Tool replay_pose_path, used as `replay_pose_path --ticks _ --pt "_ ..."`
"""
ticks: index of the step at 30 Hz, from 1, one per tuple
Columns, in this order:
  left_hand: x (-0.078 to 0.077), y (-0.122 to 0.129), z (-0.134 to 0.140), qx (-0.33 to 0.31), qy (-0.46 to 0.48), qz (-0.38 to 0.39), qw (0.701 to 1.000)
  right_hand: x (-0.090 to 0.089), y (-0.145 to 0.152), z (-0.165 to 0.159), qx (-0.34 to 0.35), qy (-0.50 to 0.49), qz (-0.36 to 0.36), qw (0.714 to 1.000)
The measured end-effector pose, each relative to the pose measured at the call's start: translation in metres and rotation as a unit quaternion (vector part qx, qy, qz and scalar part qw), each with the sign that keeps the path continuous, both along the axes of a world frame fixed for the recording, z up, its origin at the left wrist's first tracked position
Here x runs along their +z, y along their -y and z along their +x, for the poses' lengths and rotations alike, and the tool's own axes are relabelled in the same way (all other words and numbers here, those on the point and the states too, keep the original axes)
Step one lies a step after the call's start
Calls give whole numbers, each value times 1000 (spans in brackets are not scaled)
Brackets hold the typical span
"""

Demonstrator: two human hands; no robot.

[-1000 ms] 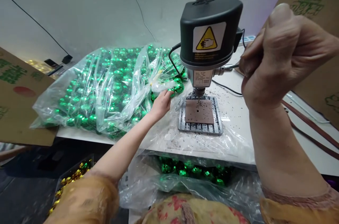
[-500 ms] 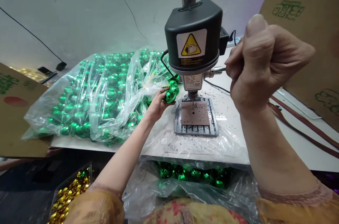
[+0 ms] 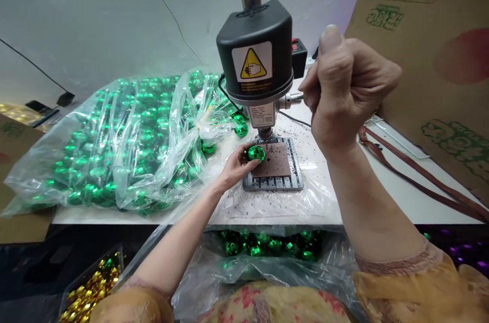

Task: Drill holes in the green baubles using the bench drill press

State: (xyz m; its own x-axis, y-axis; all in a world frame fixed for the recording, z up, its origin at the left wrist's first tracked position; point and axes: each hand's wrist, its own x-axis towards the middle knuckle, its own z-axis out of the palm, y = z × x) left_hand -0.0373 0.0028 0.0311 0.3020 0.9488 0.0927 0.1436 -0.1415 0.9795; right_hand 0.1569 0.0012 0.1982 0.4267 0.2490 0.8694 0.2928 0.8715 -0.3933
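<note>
My left hand (image 3: pixel 237 166) pinches a shiny green faceted ball (image 3: pixel 256 154) between thumb and fingers, at the left edge of a brown board (image 3: pixel 280 160). The board has a small dark hole and lies on the slotted base plate (image 3: pixel 296 185) of a black bench drill press (image 3: pixel 254 43). Just above and right of the ball is the chuck (image 3: pixel 265 133). My right hand (image 3: pixel 342 93) is closed in a fist around the feed handle (image 3: pixel 293 101) on the press's right side; most of that handle is hidden by my fingers.
Clear plastic bags of green balls (image 3: pixel 114 144) fill the table's left side. Dark shavings lie around the base. Below the front edge sit green balls (image 3: pixel 267 245) in plastic and gold balls (image 3: pixel 91 282). Brown straps (image 3: pixel 412 170) and a cardboard box (image 3: pixel 428 58) are at right.
My left hand has moved right from the loose green balls beside the bag to the board, bringing one ball with it. My right hand stays on the handle. The view has shifted slightly right.
</note>
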Motion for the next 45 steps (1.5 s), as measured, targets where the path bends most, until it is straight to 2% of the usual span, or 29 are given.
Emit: replay_pose_path --ticks 3,8,13,19,24,27,34,41,45 --pt "2 -1 3 -3 -50 31 998 2 1 0 36 -13 26 999" --pt "6 -2 12 23 -141 65 988 2 5 0 45 -17 -10 999" --pt "0 -3 23 51 -189 119 974 0 6 1 80 -34 4 996" --pt "-15 2 37 78 -145 132 977 1 2 1 89 -21 -33 995" --pt "-19 3 40 83 -130 135 979 0 0 1 82 -24 47 995" --pt "-19 3 39 78 -127 128 981 -7 3 1 91 -28 55 994" --pt "-20 3 40 78 -121 125 982 -27 6 1 54 -18 86 995" --pt "-24 3 39 78 -118 136 980 -33 9 3 36 -4 45 998" --pt "-26 3 39 77 -118 143 980 -38 6 2 20 -9 72 997"
